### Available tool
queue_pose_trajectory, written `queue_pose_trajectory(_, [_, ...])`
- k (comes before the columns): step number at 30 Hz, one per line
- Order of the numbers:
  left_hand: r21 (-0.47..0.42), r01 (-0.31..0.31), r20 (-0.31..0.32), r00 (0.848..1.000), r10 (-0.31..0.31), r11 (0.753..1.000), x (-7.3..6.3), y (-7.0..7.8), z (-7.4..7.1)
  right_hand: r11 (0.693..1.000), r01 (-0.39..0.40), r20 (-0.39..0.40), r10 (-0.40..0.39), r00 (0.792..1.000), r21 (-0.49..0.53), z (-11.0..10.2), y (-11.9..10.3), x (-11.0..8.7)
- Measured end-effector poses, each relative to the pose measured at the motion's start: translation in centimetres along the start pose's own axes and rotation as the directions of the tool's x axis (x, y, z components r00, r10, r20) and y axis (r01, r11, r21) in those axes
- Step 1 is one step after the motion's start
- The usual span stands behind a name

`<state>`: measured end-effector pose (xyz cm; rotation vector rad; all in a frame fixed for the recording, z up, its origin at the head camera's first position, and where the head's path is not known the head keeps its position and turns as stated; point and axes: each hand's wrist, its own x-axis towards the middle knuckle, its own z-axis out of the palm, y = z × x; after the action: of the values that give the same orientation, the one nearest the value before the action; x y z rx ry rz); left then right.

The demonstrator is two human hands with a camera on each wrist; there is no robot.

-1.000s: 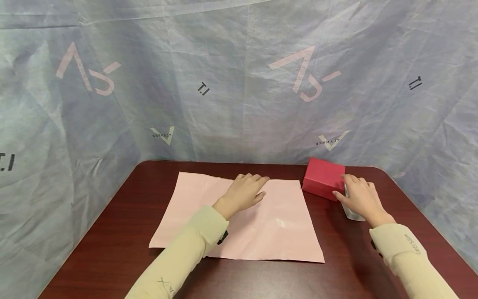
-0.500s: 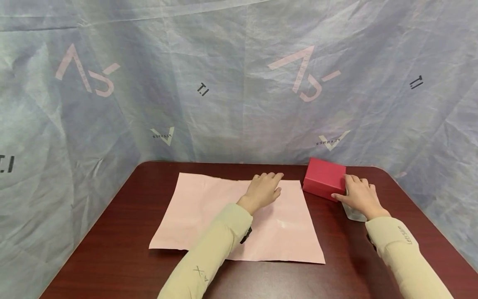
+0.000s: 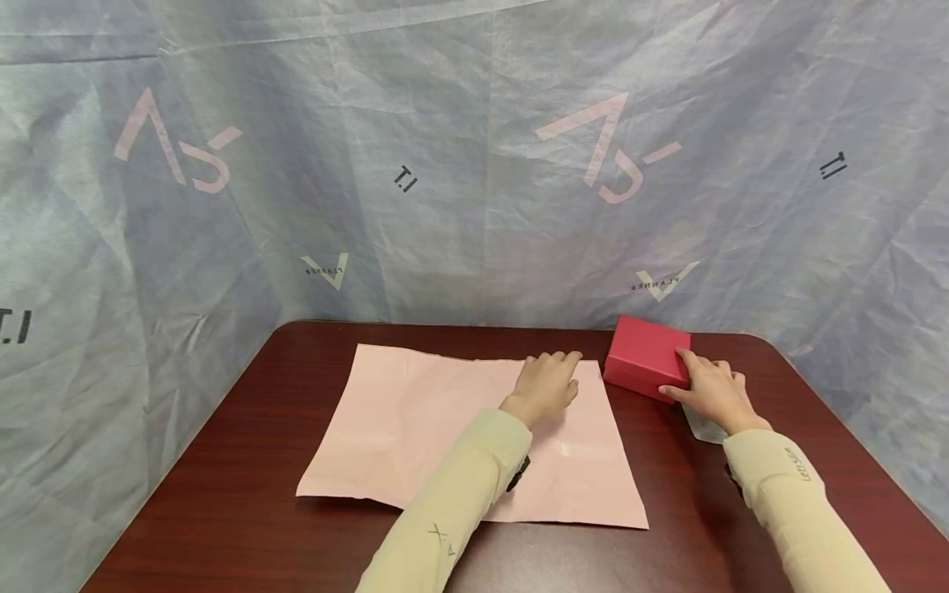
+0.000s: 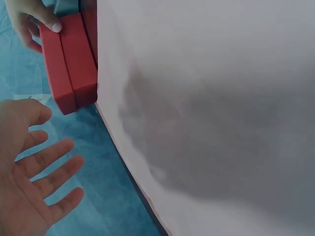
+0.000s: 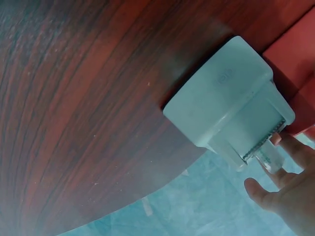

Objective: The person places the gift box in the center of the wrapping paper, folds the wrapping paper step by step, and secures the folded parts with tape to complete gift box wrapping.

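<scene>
My right hand [image 3: 715, 394] grips the near right corner of a red lidded box [image 3: 643, 354], thumb at its front side and fingers at its top edge. Under and beside that hand stands a grey tape dispenser [image 5: 226, 93], with a serrated cutting edge and a short end of clear tape; the head view shows only part of it. Above the right part of a pink sheet of paper [image 3: 385, 428] my left hand [image 3: 544, 385] hovers, fingers spread and holding nothing. In the left wrist view the left hand [image 4: 34, 172] appears beside the paper's edge, near the box.
The dark red wooden table [image 3: 222, 461] carries the sheet, which lies slightly wavy with its front edge lifted in places. A bluish-grey printed cloth [image 3: 460, 165] hangs behind and at both sides of the table. The box stands close to the paper's far right corner.
My left hand has moved right across the paper toward the box. My right hand has closed from hovering beside the box to holding its corner. Paper and box stay in place.
</scene>
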<state>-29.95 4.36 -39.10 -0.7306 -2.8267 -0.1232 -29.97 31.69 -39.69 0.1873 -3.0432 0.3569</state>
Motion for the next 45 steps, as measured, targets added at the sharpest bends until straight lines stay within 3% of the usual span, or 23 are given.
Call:
queue_pose_trajectory(13, [-0.01,0.04,0.017,0.999,-0.04,0.999,0.7,1.7,0.9,0.998,0.062,-0.028,-0.061,0.998,0.03,0.0,0.6,-0.3])
queue_pose_trajectory(23, [-0.021,0.068,-0.012,0.998,-0.069,0.997,1.1,3.7,2.0,0.985,0.139,-0.046,-0.135,0.99,0.102,-0.4,0.6,-1.0])
queue_pose_trajectory(32, [-0.044,0.111,0.022,0.994,-0.11,0.993,1.3,5.4,2.7,0.983,0.144,-0.043,-0.14,0.989,0.116,0.1,1.0,-0.8])
queue_pose_trajectory(39, [-0.088,0.141,0.066,0.989,-0.135,0.986,1.6,5.7,2.9,0.984,0.151,-0.025,-0.149,0.989,0.096,0.4,0.8,-0.8])
queue_pose_trajectory(45, [-0.123,0.137,0.056,0.99,-0.131,0.983,1.7,5.6,3.1,0.984,0.154,-0.018,-0.153,0.988,0.088,0.2,0.8,-0.8])
